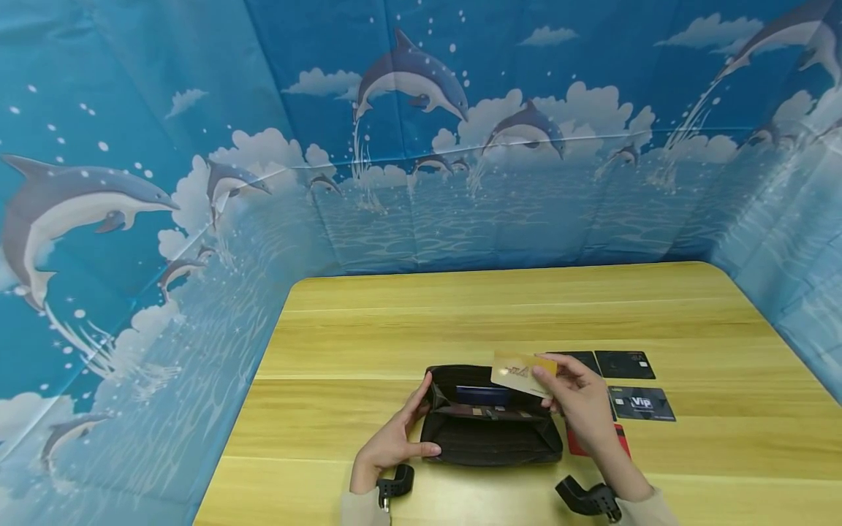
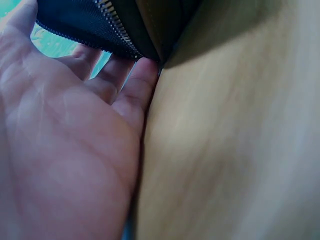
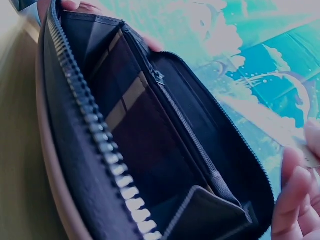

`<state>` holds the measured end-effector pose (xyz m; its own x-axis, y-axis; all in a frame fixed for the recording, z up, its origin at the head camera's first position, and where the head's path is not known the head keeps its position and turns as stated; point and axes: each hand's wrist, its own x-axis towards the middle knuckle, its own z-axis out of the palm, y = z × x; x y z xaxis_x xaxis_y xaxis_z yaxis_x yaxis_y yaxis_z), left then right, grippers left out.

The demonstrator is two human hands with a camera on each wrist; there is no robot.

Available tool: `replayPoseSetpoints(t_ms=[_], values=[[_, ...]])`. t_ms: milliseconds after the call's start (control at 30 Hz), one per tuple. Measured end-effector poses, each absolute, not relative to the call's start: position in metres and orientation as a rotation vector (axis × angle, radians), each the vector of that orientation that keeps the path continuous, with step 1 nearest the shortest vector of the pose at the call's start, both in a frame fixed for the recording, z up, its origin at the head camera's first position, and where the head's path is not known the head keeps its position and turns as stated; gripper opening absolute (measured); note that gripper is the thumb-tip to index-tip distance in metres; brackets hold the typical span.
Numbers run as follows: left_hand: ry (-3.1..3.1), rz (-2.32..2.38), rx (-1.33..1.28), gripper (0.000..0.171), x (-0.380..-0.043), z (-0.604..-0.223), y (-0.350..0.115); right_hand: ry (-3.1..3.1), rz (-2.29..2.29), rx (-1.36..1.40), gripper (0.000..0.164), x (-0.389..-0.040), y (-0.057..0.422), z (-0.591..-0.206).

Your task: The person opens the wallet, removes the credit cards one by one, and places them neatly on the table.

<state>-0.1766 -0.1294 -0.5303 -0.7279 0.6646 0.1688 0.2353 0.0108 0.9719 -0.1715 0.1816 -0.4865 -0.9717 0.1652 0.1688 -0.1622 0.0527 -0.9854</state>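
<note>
A dark zip wallet stands unzipped on the table, its mouth spread upward. My left hand grips its left end, thumb at the front rim and fingers round the back. In the left wrist view, fingertips of the left hand press against the wallet's zipped edge. Above the wallet's right part, my right hand pinches a gold card between thumb and fingers. A blue card shows inside the wallet. The right wrist view shows the wallet's zip teeth and inner pockets, with the right hand at the edge.
Right of the wallet lie a black card, a grey Vip card and a red card. Another dark card is partly behind the right hand. A dolphin-print curtain surrounds the wooden table.
</note>
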Motion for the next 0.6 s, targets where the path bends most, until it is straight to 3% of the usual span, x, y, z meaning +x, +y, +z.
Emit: replayPoseSetpoints(t_ms=[333, 600], values=[[1.95, 1.776, 0.905, 0.103, -0.177, -0.53, -0.129, -2.037, 2.114, 0.139, 0.033, -0.167, 0.195, -0.489], [1.953, 1.766, 0.909, 0.102, -0.177, -0.532, -0.13, -1.845, 2.177, 0.032, 0.042, -0.186, 0.234, -0.559]])
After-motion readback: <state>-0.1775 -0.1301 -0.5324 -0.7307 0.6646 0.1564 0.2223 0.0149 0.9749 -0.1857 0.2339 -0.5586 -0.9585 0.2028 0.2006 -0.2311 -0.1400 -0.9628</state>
